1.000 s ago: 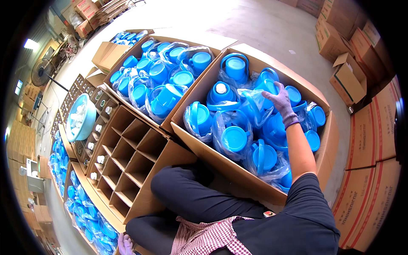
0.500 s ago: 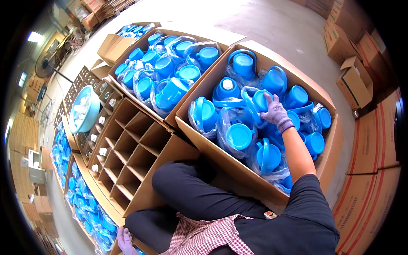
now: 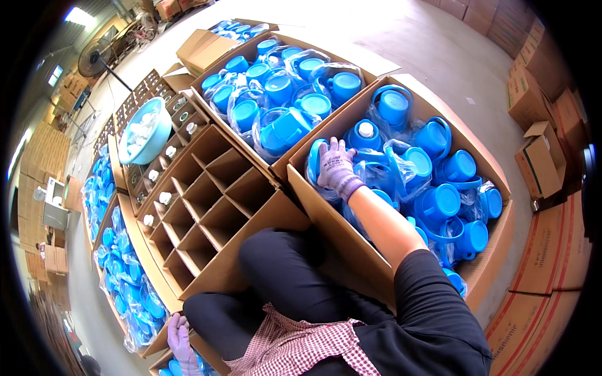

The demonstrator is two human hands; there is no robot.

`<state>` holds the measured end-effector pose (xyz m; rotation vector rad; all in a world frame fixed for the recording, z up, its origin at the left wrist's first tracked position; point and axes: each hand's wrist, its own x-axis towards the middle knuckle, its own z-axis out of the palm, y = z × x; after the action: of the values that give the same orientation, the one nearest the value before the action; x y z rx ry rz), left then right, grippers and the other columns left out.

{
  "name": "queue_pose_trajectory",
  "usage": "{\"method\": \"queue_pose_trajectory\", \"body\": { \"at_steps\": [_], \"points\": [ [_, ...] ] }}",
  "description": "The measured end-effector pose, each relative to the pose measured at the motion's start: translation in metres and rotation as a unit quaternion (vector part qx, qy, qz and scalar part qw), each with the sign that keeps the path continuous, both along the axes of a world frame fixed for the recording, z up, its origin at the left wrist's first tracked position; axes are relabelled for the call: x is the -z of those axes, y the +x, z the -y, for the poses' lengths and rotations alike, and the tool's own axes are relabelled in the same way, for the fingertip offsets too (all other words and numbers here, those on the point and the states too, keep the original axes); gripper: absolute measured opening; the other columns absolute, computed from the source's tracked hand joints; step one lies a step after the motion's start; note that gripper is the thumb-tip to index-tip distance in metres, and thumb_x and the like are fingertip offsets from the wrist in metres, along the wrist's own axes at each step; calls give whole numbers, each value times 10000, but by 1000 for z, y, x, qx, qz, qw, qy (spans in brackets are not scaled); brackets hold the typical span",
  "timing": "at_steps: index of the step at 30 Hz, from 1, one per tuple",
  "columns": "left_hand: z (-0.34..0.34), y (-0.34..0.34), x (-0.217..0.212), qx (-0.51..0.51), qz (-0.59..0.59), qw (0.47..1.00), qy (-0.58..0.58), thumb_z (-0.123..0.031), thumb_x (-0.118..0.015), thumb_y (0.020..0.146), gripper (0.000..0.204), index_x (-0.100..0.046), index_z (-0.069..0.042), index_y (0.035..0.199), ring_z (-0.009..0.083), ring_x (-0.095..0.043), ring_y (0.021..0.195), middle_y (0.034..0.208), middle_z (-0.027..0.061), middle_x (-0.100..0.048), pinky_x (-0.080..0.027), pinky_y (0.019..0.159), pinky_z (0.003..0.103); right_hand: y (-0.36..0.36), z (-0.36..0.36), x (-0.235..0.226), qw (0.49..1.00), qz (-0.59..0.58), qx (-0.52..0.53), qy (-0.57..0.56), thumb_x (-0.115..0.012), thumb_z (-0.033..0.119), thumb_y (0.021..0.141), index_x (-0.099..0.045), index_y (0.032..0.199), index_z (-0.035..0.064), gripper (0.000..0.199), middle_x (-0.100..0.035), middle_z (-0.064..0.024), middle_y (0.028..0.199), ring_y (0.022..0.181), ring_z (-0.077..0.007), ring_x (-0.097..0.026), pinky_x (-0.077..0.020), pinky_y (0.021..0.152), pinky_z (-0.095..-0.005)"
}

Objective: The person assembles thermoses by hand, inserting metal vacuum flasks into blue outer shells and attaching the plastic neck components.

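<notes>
Right hand: your gloved right hand [image 3: 335,168] lies with fingers spread, gripping nothing, on a bagged blue jug [image 3: 321,172] at the left corner of the near carton [image 3: 326,216].
Left hand: your left hand [image 3: 179,335] is at the lower edge; I cannot tell its fingers.
Divider box: the brown box with cells [image 3: 207,207] stands just beside the carton.
Far carton: a second carton [image 3: 295,47] holds more blue jugs.

The palm and fingertips of the right grip [image 3: 337,168] are hidden against the bagged blue jug [image 3: 320,169] beneath it, so contact cannot be judged. The left grip [image 3: 178,335] is cut off by the lower edge. Jugs under the forearm are largely covered.
</notes>
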<state>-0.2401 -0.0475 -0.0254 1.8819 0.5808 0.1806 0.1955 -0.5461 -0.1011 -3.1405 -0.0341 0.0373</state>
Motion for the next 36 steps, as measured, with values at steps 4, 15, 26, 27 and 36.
{"method": "queue_pose_trajectory", "body": {
  "at_steps": [4, 15, 26, 27, 36],
  "points": [
    [-7, -16, 8, -25, 8, 1000, -14, -201, -572, 1064, 509, -483, 43, 1502, 212, -588, 1209, 1350, 153, -607, -469, 1093, 352, 1, 23, -22, 993, -28, -54, 102, -868, 388, 579, -527, 1402, 116, 932, -611, -182, 1274, 1212, -360, -607, -485, 1014, -510],
    [-4, -14, 3, -23, -24, 999, 20, -191, -553, 1068, 469, -513, 34, 1477, 230, -589, 1243, 1362, 164, -610, -456, 1113, 371, 46, 92, -34, 863, 309, 162, 366, -834, 469, 734, -554, 1356, 81, 785, -574, -204, 1326, 1236, -400, -577, -485, 1047, -517],
    [4, -24, 9, -59, -23, 998, 27, -170, -552, 1068, 443, -534, 30, 1462, 230, -592, 1257, 1358, 157, -620, -459, 1110, 358, 13, 71, 13, 966, 106, -18, 234, -698, 538, 892, -666, 1301, 96, 603, -732, -200, 1182, 1044, -400, -712, -558, 950, -488],
    [4, -23, 8, -54, -21, 998, 31, -169, -554, 1068, 441, -536, 31, 1461, 227, -597, 1245, 1349, 154, -625, -463, 1104, 357, -4, 46, 13, 970, 44, -16, 237, -714, 532, 875, -692, 1228, 73, 580, -742, -209, 1131, 1014, -405, -719, -564, 929, -482],
    [5, -7, -5, 6, 71, 997, 18, -185, -594, 1059, 444, -550, 23, 1449, 201, -630, 1172, 1295, 131, -657, -483, 1074, 340, -41, -5, 13, 890, 7, 52, 453, -833, 405, 766, -749, 909, 31, 409, -755, -131, 880, 828, -228, -716, -549, 762, -381]
  ]
}}
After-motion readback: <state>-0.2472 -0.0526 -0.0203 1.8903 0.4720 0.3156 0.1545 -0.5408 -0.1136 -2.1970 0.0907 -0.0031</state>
